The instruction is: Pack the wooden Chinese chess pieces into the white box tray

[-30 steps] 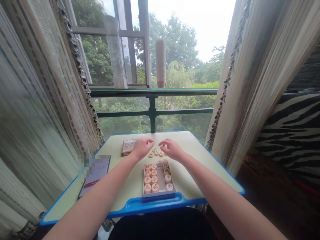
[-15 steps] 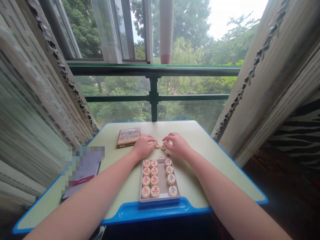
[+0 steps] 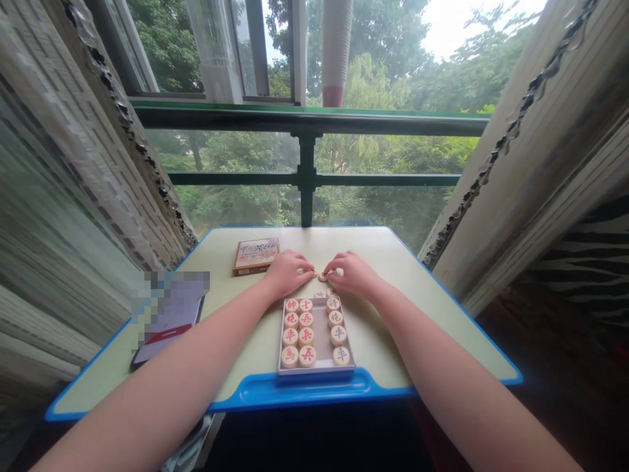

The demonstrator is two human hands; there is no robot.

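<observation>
Beyond the tray, my left hand point(image 3: 289, 270) has its thumb and fingers closed at a small round xiangqi piece point(image 3: 315, 274), mostly covered by the fingertips. Facing it, my right hand point(image 3: 352, 271) pinches another round xiangqi piece point(image 3: 322, 276) at its edge. Both pieces look to be on the tabletop, side by side. Two more pieces, one of them a xiangqi piece point(image 3: 320, 294), lie just behind the shallow tray point(image 3: 322, 339). Inside it, red-lettered pieces point(image 3: 306, 336) form two columns on the left, and dark-lettered pieces point(image 3: 339, 336) make one column on the right.
A brown printed box lid point(image 3: 256, 255) lies left of my left hand. Further left, a phone-like flat object point(image 3: 170, 328) is partly blurred out. The pale table point(image 3: 393, 321) has a blue rim with a moulded trough point(image 3: 304, 391) in front. Curtains and a green railing point(image 3: 393, 122) surround it.
My fingers have closed in on the two pieces behind the tray, the right hand's more plainly. The camera view has shifted, so the table sits higher in the picture.
</observation>
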